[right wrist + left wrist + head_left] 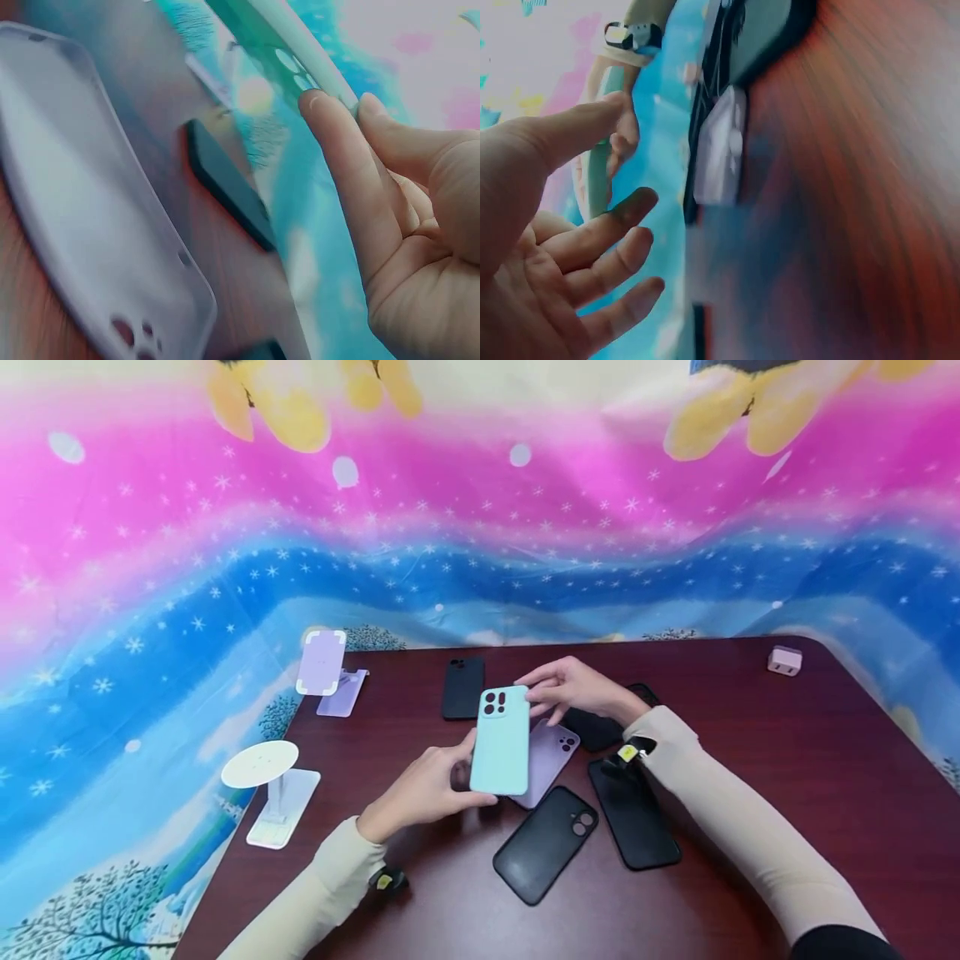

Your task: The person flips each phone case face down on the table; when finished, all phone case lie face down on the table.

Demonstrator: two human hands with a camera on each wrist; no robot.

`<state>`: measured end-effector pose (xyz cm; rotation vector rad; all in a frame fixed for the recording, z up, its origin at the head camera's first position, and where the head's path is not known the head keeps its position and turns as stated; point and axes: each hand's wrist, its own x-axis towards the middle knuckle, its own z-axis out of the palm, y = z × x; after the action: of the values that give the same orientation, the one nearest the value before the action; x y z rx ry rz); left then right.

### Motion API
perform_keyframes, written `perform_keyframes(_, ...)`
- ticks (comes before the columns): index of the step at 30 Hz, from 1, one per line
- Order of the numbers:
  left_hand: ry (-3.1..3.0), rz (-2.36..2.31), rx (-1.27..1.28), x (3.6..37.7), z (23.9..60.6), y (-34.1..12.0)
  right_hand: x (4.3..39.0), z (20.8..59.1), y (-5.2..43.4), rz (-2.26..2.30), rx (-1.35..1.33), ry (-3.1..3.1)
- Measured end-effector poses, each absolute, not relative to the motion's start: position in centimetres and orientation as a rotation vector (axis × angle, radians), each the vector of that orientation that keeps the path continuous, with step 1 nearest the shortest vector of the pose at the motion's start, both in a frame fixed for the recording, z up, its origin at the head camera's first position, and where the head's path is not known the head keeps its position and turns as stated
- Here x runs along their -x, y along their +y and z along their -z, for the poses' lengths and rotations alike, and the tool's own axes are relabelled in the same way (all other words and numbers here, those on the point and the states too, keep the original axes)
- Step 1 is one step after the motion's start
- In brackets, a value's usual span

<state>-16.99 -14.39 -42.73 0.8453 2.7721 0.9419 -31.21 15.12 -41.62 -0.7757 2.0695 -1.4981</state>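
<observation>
A mint-green phone case (501,747) with camera cut-outs is held up over the table, its outer back toward the head camera. My left hand (423,785) pinches it by its lower left side, the thumb at the bottom edge. At the top right corner my right hand (581,687) holds it; in the right wrist view its thumb and index finger pinch the case's edge (319,56). Below the mint case lies a lilac phone case (547,768), partly covered. Closer to me are a glossy black phone case (546,847) and another black case (637,827) under the right wrist.
One black case (462,689) lies toward the back; another (588,731) is partly hidden by the right hand. On the left stand a lilac phone stand (322,664) and a white stand (260,764). A white plug adapter (784,661) sits at the far right.
</observation>
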Motion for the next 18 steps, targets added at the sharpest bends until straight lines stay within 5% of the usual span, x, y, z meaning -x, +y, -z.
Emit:
perform_keyframes(9, 2.732, -0.786, -0.682, 16.7, 44.6, -18.8, 32.0, 43.3, 7.9, 1.336, 0.674, 1.999)
perform_keyframes(18, 2.682, -0.665, -0.682, 17.3, 44.9, -20.2, 31.2, 45.5, 5.7, 1.168, 0.724, 2.146)
